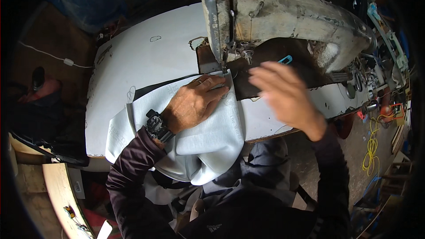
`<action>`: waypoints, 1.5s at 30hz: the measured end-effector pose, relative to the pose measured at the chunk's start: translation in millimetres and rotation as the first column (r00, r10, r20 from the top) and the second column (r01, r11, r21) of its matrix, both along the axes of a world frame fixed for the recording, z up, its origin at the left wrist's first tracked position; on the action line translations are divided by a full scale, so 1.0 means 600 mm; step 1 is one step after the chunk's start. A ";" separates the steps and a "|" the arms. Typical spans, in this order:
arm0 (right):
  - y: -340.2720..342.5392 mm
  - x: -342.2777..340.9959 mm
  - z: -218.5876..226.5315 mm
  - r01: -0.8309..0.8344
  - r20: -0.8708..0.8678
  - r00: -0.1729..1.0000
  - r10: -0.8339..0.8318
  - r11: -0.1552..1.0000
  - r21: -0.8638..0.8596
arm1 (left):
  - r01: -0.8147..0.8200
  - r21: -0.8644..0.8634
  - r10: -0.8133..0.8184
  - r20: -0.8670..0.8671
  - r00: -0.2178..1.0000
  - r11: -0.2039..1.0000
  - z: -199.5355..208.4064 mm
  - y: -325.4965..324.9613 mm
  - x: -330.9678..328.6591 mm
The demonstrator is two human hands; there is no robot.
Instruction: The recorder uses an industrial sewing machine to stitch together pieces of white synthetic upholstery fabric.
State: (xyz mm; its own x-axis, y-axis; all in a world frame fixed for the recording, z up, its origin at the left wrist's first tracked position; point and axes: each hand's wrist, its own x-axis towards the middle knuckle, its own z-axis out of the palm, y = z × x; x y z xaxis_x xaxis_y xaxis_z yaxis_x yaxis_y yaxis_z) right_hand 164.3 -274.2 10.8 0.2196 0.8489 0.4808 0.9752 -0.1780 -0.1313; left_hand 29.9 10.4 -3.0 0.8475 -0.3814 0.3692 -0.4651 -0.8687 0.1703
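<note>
A pale, silvery sheet of fabric or vinyl [208, 146] lies under the needle area of an old, worn sewing machine [283, 13]. Its near part folds and sags over the table edge toward my lap, and a dark strip shows along its far edge. My left hand [197, 102] rests palm down on the sheet, fingers laid toward the presser foot [224, 68]; its thumb is hidden. In the air right of the needle, my right hand [283, 93] is blurred by motion, fingers stretched out, with nothing visible in it. A black watch [158, 125] sits on my left wrist.
The white tabletop [146, 57] has chipped edges and a dark machine bed plate. A small blue clip-like object [286, 59] lies under the machine arm. Tools and clutter line the right side, above a coiled yellow cord [372, 150] on the floor. A white cable [66, 61] runs at left.
</note>
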 end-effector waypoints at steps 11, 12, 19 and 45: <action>0.074 0.004 -0.034 -0.159 -0.037 0.987 0.155 0.979 -0.125 | -0.016 -0.108 0.012 -0.034 0.999 0.994 -0.004 0.002 0.003; 0.073 0.004 -0.036 -0.158 -0.035 0.987 0.155 0.979 -0.126 | -0.021 -0.116 0.017 -0.033 0.999 0.993 -0.004 0.003 0.004; 0.071 0.005 -0.036 -0.166 -0.045 0.986 0.162 0.977 -0.131 | -0.018 -0.123 0.013 -0.044 0.999 0.992 -0.003 0.003 0.004; 0.075 -0.004 -0.051 -0.093 -0.030 0.995 0.092 0.995 -0.032 | -0.055 -0.156 0.036 -0.122 0.992 0.986 -0.002 0.016 0.017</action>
